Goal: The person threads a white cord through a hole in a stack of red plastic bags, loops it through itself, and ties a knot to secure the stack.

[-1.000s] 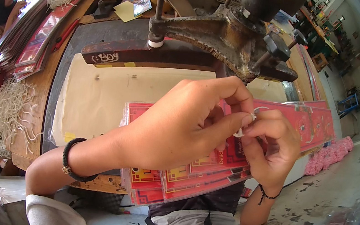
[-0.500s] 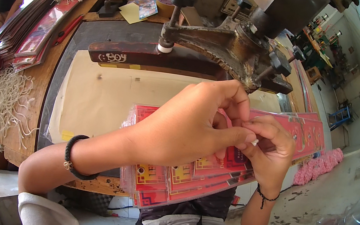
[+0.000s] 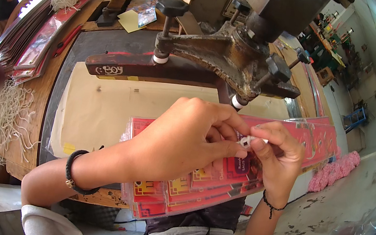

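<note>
Between my two hands is a short white cord (image 3: 245,141) with a loop or loose knot showing in it. My left hand (image 3: 189,139) pinches one side of the cord between thumb and fingers. The other end is held by the closed fingertips of my right hand (image 3: 281,152), and a white tip pokes out there. Below both hands lies a fanned stack of red printed sheets in clear plastic (image 3: 196,193), overhanging the table's near edge toward my lap. My left hand covers part of the stack.
A heavy metal press (image 3: 235,52) with black knobs stands over a tan sheet (image 3: 113,102). At left, a bundle of white cords (image 3: 5,116) hangs over the wooden table's edge, near stacked red sheets (image 3: 47,42). Pink cord (image 3: 336,172) lies at right. Another person (image 3: 6,5) is far left.
My hands have drawn slightly apart and the left one has turned, so the cord's loop now shows. The view has shifted a little against the press.
</note>
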Tool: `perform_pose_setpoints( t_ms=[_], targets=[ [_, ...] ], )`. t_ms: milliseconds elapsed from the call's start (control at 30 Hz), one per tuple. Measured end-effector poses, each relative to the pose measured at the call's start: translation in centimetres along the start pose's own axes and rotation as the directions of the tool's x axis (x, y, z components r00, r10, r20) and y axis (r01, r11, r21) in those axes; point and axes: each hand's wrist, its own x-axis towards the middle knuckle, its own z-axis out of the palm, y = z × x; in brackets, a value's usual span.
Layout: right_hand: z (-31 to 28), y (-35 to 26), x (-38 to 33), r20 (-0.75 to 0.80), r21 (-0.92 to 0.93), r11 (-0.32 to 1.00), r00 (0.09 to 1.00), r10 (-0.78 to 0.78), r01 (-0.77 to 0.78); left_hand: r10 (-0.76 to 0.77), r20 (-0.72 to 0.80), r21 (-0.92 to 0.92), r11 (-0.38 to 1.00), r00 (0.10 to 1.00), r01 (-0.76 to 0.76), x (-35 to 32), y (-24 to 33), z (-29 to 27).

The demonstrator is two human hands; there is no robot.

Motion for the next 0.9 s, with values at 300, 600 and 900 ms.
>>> perform_pose_setpoints(
  t_ms=[300, 600, 900],
  targets=[
    [-0.1, 0.4, -0.3, -0.054, 0.213, 0.974, 0.994, 0.093, -0.079, -0.065, -0.042, 0.047, 0.997, 0.997, 0.067, 0.0, 0.3, 0.4],
    [-0.5, 0.3, -0.3, 0.044, 0.173, 0.984, 0.999, 0.028, -0.035, 0.062, -0.03, -0.047, 0.997, 0.998, -0.063, 0.1, -0.5, 0.3],
    [-0.3, 0.3, -0.5, -0.032, 0.228, 0.974, 0.999, 0.013, -0.005, 0.037, -0.04, -0.012, 0.999, 0.999, -0.038, 0.0, -0.5, 0.4]
  ],
)
